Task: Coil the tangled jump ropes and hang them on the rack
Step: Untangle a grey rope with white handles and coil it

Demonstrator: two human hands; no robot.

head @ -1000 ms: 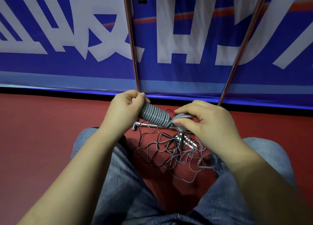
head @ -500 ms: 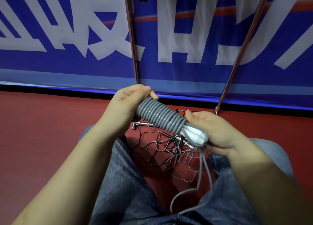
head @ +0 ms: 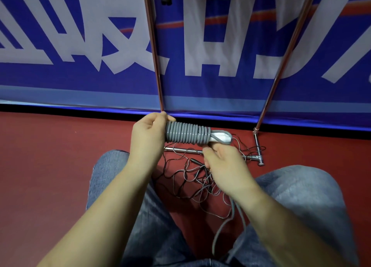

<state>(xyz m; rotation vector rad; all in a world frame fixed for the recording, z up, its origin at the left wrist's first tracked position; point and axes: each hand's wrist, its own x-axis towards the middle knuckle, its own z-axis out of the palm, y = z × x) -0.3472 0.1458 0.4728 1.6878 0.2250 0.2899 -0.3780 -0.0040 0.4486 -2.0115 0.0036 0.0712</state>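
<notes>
The left hand (head: 147, 138) has its grip wrapped round the left end of a grey jump rope (head: 187, 134), which is wound in tight, even turns around its white handle (head: 220, 137) and held level above the red floor (head: 50, 166). The handle's tip pokes out at the right end of the coil, ringed by one loose loop. The right hand (head: 224, 166) sits just below that end, fingers curled in a narrow grip on the rope's free length (the pinch itself is hidden under the hand), and two grey strands trail from it toward the near edge, between the knees in blue jeans (head: 112, 178). On the floor beneath lies a tangle of thin dark ropes (head: 192, 178), partly over the rack's (head: 154, 51) chrome foot bar (head: 258, 158). The rack's two copper poles rise in front of a blue banner (head: 60, 81).
</notes>
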